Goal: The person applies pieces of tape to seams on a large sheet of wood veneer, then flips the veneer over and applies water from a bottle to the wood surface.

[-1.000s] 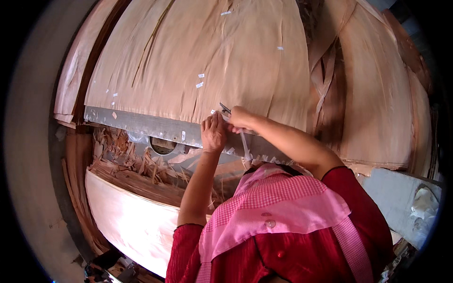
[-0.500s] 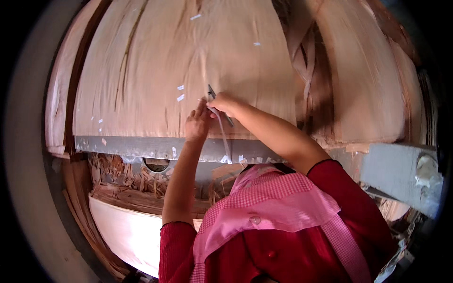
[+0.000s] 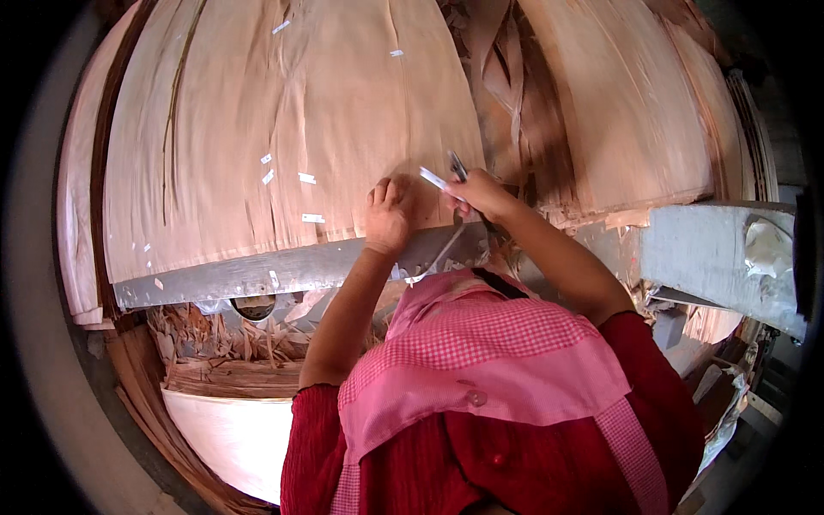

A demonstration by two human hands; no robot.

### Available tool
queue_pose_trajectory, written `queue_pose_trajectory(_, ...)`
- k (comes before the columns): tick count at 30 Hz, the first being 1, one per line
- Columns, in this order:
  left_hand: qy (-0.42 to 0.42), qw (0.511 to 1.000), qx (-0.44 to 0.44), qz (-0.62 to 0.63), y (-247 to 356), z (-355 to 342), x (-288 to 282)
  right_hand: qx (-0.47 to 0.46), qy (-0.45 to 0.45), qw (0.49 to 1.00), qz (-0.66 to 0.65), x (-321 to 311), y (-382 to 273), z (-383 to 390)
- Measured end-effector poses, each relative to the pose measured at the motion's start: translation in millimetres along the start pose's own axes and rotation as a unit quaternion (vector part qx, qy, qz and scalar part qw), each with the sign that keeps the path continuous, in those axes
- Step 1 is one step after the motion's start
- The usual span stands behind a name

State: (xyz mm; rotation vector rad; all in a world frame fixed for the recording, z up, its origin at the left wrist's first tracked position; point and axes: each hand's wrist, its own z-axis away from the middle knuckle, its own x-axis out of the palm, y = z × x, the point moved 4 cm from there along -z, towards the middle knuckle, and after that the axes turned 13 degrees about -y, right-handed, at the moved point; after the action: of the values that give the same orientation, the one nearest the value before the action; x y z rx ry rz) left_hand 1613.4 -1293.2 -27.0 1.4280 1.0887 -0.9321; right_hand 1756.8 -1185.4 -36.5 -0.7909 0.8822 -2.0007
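Fingers of the left hand [image 3: 388, 215] lie curled and pressed flat on the veneer sheet [image 3: 283, 129] at frame centre, gripping nothing — the right hand [image 3: 481, 193], just beside it, is closed around scissors [image 3: 457, 165] and a white tape strip [image 3: 435, 179]. That sheet spreads across the upper left, its near edge along the grey metal bar [image 3: 257, 275].

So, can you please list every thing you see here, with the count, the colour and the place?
veneer sheet: one large, pale brown, on the bench ahead
tape bits: several, white, stuck on the sheet
metal bar: one, grey, along the sheet's near edge
wood scraps: a heap, brown, below the bar
tape strip: one, white, at the right hand
left hand: pressed on the sheet
right hand: holds a dark tool
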Motion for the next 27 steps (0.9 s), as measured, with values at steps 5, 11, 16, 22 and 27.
queue_pose_trajectory(5,-0.018,0.992,-0.034,0.124,-2,-6,4,0.074,0.093,0.993,0.016,15,-13,-44)
queue_pose_trajectory(11,-0.108,0.99,-0.051,-0.075,14,-14,3,0.086,0.01,0.992,0.091,8,-16,-51)
queue_pose_trajectory(16,-0.147,0.982,-0.057,-0.102,9,-14,-1,0.076,-0.03,0.912,0.401,-38,-38,-23)
queue_pose_trajectory(22,-0.094,0.995,-0.008,0.006,46,-9,13,0.019,-0.036,0.999,0.001,-107,9,106)
queue_pose_trajectory(27,-0.098,0.992,0.04,0.071,75,16,21,0.045,0.004,0.988,0.15,-97,11,99)
